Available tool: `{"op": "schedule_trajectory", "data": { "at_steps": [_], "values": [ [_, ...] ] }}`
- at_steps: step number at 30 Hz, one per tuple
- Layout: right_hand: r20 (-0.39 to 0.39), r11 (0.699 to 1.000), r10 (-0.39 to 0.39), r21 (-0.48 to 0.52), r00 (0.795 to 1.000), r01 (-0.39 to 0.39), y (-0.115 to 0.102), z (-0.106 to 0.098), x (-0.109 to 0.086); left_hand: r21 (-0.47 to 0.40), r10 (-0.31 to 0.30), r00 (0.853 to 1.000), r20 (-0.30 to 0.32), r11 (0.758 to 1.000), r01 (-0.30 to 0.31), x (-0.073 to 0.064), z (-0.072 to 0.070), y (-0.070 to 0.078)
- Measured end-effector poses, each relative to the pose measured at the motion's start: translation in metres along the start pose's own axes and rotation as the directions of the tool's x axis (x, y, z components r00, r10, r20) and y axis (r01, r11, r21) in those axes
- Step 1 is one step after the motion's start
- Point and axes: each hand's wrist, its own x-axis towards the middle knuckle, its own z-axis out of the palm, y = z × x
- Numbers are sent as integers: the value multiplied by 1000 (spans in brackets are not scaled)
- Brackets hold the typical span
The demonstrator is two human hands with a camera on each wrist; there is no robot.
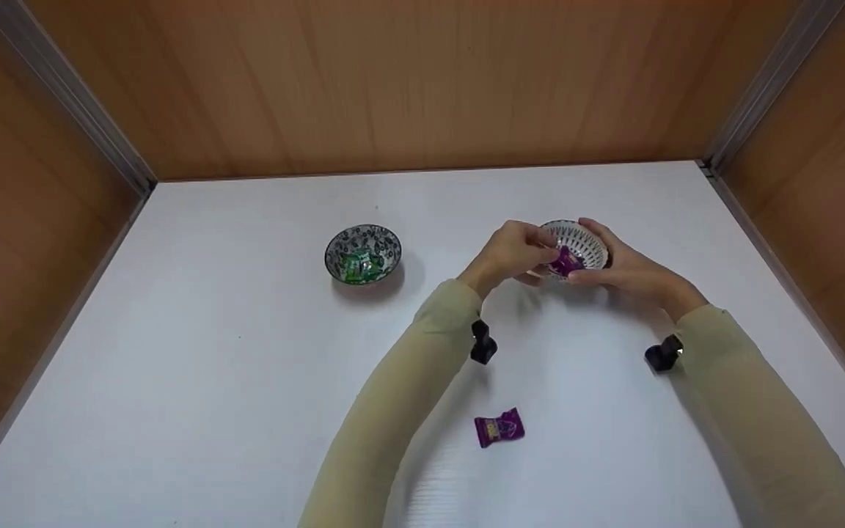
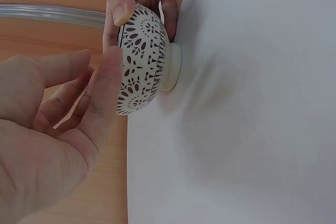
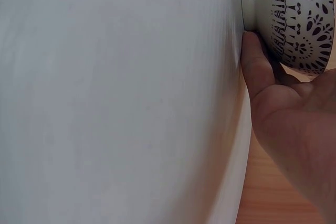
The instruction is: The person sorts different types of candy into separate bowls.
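Observation:
A small white bowl (image 1: 587,240) with a dark pattern stands on the white table at the right. The right hand (image 1: 639,275) holds it from the right side, thumb at the near rim and fingers round the far side. Inside lies a purple-wrapped candy (image 1: 566,262). The left hand (image 1: 514,253) is at the bowl's left edge, its fingertips over the rim close to that candy. In the left wrist view, the left fingers (image 2: 102,93) are loosely bent and apart, with nothing visible between them. Another purple candy (image 1: 499,427) lies nearer the front, between the forearms.
A second bowl (image 1: 364,233), dark-patterned, stands left of centre with green-wrapped candy (image 1: 361,267) inside. Wooden panels (image 1: 422,88) wall the table at the back and both sides. Black wrist cameras (image 1: 483,342) are strapped to both sleeves.

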Motion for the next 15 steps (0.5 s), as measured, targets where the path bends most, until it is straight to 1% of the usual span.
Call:
{"op": "schedule_trajectory", "data": {
  "at_steps": [4,8,10,12,15],
  "values": [
    [-4,1000,2,-20,1000,-2,0,0,0,54,-21,999,40,998,19,-6,-5,-1],
    [-6,1000,-1,-26,1000,1,0,0,0,108,-32,991,127,994,18,-16,-12,-3],
    [-7,999,-1,-32,1000,1,-1,0,0,142,-36,982,184,990,9,-23,-15,-6],
    [-13,999,0,-41,1000,0,-1,0,0,176,-42,968,246,984,-2,-31,-18,-9],
    [-20,998,6,-56,1000,-7,-1,0,0,233,-67,941,333,972,-14,-43,-21,-14]
  ]
}}
